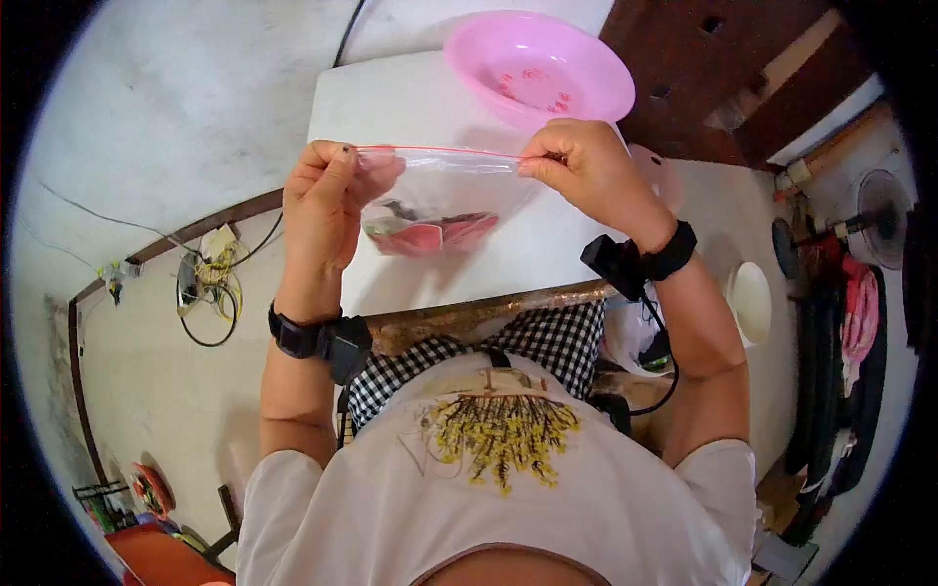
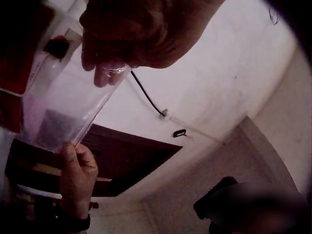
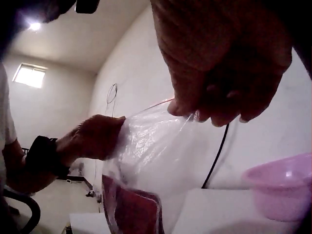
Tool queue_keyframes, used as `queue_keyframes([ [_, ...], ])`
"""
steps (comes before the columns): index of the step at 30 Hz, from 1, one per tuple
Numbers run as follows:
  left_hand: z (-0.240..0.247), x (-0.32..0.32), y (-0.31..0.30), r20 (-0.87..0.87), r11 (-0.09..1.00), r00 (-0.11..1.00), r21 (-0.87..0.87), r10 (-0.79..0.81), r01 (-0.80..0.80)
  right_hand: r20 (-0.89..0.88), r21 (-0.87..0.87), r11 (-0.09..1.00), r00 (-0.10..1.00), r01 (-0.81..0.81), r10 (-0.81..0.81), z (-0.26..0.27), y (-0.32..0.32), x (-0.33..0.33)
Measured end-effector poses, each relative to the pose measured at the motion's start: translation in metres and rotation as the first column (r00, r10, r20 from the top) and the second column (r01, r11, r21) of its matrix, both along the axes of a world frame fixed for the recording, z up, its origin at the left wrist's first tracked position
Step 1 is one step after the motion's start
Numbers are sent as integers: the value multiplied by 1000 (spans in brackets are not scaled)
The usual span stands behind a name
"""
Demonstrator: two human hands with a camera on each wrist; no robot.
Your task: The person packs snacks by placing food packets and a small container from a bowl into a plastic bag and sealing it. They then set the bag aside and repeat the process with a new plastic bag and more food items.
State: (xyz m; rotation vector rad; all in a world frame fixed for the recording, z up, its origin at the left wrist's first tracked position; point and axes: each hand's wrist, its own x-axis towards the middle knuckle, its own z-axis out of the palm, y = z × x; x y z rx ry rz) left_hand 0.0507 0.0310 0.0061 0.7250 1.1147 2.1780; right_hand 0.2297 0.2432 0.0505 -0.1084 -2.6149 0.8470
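Note:
A clear plastic bag point(image 1: 430, 186) with a red line along its top edge is stretched between both hands above a white table. Red and dark items point(image 1: 430, 232) lie in its lower part; in the right wrist view a dark red piece point(image 3: 134, 207) shows through the plastic. My left hand point(image 1: 322, 200) pinches the top left corner, some of its fingers behind the film. The top right corner is pinched by my right hand point(image 1: 591, 176), thumb against fingers. In the left wrist view the bag point(image 2: 63, 114) hangs between the left hand point(image 2: 141, 34) and the right hand point(image 2: 78, 175).
A pink basin point(image 1: 542, 68) stands at the table's back right, behind the right hand. The white table point(image 1: 547, 249) ends close to the person's lap. Wires point(image 1: 220, 283) hang on the left, and a pale bucket point(image 1: 750, 303) stands at the right beyond the right forearm.

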Motion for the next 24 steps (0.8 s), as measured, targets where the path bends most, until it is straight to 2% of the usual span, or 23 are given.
queue_keyframes([
  [3,-10,-11,0,-78,987,988,69,-136,142,48,112,986,992,-120,115,8,10,19],
  [5,-8,-10,7,-81,960,964,101,-254,261,-87,-5,987,984,-158,157,12,10,44],
  [7,1,12,21,-102,961,958,30,-270,274,-68,-26,996,994,-86,84,21,15,79],
  [9,-1,40,43,-276,943,910,31,-310,331,-204,-281,953,977,-115,58,28,13,137],
  [10,-9,44,52,-350,911,851,-19,-392,412,-217,-395,915,976,-74,-15,34,13,165],
  [11,-18,49,60,-371,916,839,-108,-397,385,-229,-506,861,969,-40,-90,41,14,192],
  [12,-30,53,68,-399,916,825,-195,-400,350,-203,-481,869,950,116,-239,45,3,214],
  [13,-41,57,75,-432,910,806,-280,-404,306,-148,-429,831,880,354,-451,48,-7,233],
  [14,-52,62,79,-448,896,796,-363,-407,254,-88,-350,718,742,602,-665,49,-19,249],
  [15,-64,63,82,-484,875,760,-426,-434,230,-40,-319,579,600,750,-799,45,-24,269],
  [17,-87,58,82,-545,831,693,-538,-472,142,-17,-525,479,554,704,-832,23,-5,338],
  [19,-114,49,80,-636,831,604,-551,-480,80,18,-635,335,447,696,-894,-22,-5,399],
  [21,-132,43,76,-685,820,544,-572,-485,10,83,-659,49,137,751,-987,-77,-12,432],
  [23,-147,39,72,-695,793,530,-605,-487,-65,98,-806,27,177,591,-979,-143,-18,473],
  [24,-157,34,71,-655,785,588,-617,-475,-53,-35,-616,180,202,767,-979,-197,-13,506],
])
